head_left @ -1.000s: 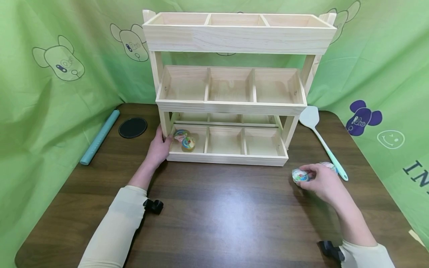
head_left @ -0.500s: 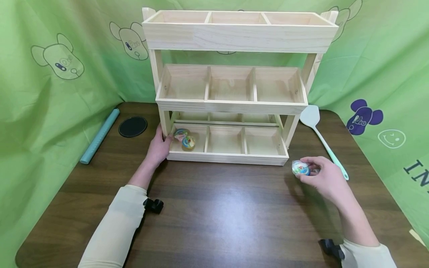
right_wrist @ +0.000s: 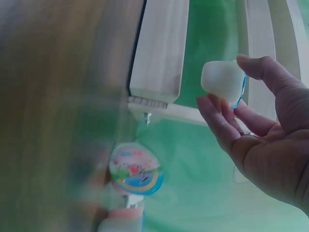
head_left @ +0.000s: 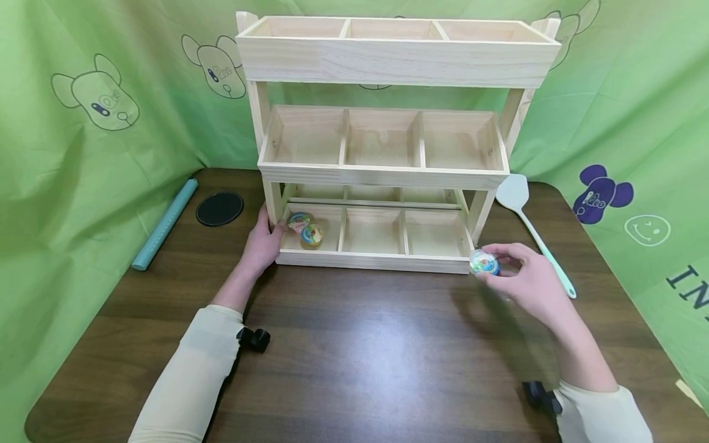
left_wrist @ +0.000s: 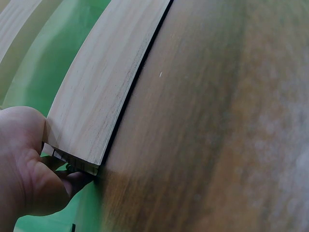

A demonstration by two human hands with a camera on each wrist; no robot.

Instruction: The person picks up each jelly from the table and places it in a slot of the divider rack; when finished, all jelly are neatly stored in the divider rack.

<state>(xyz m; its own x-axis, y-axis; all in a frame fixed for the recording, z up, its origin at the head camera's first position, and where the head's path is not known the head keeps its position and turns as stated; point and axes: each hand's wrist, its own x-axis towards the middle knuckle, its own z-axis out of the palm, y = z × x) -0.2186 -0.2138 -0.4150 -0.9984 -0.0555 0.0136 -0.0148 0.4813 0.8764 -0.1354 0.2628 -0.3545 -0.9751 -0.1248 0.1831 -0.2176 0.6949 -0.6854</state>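
A small jelly cup [head_left: 484, 263] with a printed film lid is pinched by my right hand [head_left: 523, 277], just off the right front corner of the shelf's bottom tier. In the right wrist view the pale body of this jelly cup [right_wrist: 223, 79] sits between thumb and fingertips. My left hand [head_left: 263, 246] grips the left end of the wooden shelf [head_left: 365, 263] at its bottom tier, thumb toward the front. Some of its fingers are hidden behind the wood. Two jelly cups, one pinkish [head_left: 300, 221] and one yellow [head_left: 311, 235], lie in the bottom left compartment.
More jelly cups [right_wrist: 136, 169] stand on the table, hidden in the head view. A white spatula with a mint handle [head_left: 537, 234] lies right of the shelf. A blue tube [head_left: 165, 226] and black disc [head_left: 220, 209] lie left. Green printed cloth [head_left: 72, 184] surrounds the table.
My right hand has lifted the jelly cup from beside the spatula handle and moved it left and away from me, toward the shelf's right corner. The left hand stays on the shelf.
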